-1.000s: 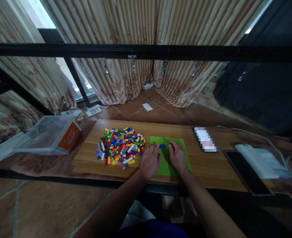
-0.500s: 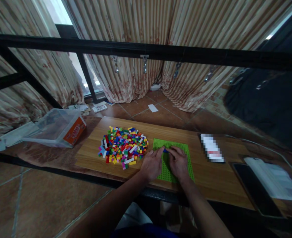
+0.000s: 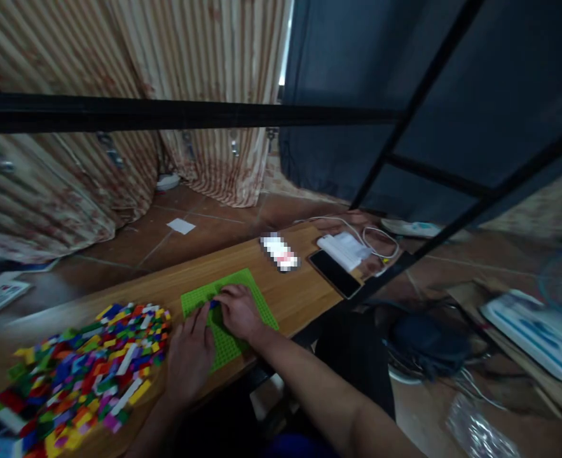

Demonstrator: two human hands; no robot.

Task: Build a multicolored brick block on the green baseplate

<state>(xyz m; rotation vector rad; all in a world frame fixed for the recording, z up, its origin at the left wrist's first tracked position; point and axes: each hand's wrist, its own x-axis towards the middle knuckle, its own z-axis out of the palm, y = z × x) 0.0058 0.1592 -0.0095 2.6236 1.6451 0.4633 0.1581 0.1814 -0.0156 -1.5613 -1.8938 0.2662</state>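
Note:
A small blue toy brick (image 3: pixel 213 304) sits on the green studded baseplate (image 3: pixel 233 346), mostly covered by my fingers. My right hand (image 3: pixel 238 310) is closed over it from the right, with the fingertips on the brick. From the left, my left hand (image 3: pixel 191 346) reaches over the plate's edge. Its fingers are stretched out, and the foremost tips touch or nearly touch the brick's left side. Left of that hand spreads a pile of mixed coloured toy bricks (image 3: pixel 95 375).
A phone with a blurred screen (image 3: pixel 280 252) lies on the wooden board (image 3: pixel 304 299), beyond the baseplate. Farther right are a dark phone-like slab (image 3: pixel 335 273), a white box-like object (image 3: pixel 345 250) and a white cable (image 3: pixel 381 238). A black bar (image 3: pixel 190 114) crosses in front of the curtains.
My view has swung to the right, so the clear bin has left the picture. Both hands have closed in on the blue brick, which lay uncovered between them a second ago.

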